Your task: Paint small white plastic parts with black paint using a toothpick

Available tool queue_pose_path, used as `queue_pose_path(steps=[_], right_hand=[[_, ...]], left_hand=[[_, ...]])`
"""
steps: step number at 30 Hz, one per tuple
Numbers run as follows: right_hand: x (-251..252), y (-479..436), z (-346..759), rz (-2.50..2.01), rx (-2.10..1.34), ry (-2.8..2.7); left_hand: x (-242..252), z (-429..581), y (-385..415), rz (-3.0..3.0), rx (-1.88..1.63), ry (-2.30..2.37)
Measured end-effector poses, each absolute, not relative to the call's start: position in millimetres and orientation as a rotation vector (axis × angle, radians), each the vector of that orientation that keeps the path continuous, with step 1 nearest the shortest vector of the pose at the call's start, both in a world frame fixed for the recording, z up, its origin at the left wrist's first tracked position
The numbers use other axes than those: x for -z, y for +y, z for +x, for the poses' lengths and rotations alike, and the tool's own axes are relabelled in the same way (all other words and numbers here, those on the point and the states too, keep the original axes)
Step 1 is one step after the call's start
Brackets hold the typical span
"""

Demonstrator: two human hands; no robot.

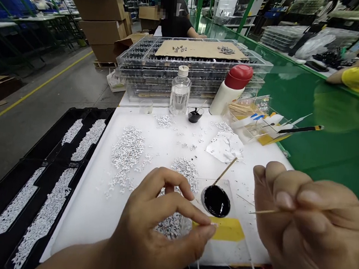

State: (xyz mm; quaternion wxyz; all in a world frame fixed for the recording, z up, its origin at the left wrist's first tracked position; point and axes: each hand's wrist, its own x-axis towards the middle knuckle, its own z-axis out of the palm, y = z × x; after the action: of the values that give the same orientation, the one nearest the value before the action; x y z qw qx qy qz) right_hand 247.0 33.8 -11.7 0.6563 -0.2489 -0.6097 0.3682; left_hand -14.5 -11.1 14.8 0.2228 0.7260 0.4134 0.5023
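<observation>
My left hand (pixel 164 223) pinches a tiny white piece (pixel 214 224) between thumb and forefinger, over a strip of yellow tape (pixel 230 229). In my right hand (pixel 309 217) a toothpick (pixel 266 212) is gripped, its thin tip pointing left. Beyond my left fingertips lies a round dish of black liquid (pixel 216 202), with a wooden stick (pixel 226 170) leaning in it. Heaps of small white-and-grey pieces (pixel 185 169) spread over the white board (pixel 82 209), partly hidden behind my left hand. A crumpled white paper (pixel 226 146) lies past the dish.
A clear bottle (pixel 180 91), a small cup of black liquid (pixel 195 116) and a red-capped flask (pixel 232 89) stand before stacked clear trays (pixel 140 74). At right is a box of toothpicks and tools (pixel 260 123). Black trays (pixel 26 169) of pieces sit left. Other people work nearby.
</observation>
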Motion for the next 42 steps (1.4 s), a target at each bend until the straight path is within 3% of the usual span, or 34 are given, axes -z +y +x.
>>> queue_pose_path(steps=[11,42], right_hand=[[24,28,258,-0.458,-0.615,-1.703],[22,26,253,-0.48,-0.707,-1.742]], left_hand=[[-12,-4,-6,2.034,-1.447,1.211],[-3,1,-9,2.032,-1.457,1.252]])
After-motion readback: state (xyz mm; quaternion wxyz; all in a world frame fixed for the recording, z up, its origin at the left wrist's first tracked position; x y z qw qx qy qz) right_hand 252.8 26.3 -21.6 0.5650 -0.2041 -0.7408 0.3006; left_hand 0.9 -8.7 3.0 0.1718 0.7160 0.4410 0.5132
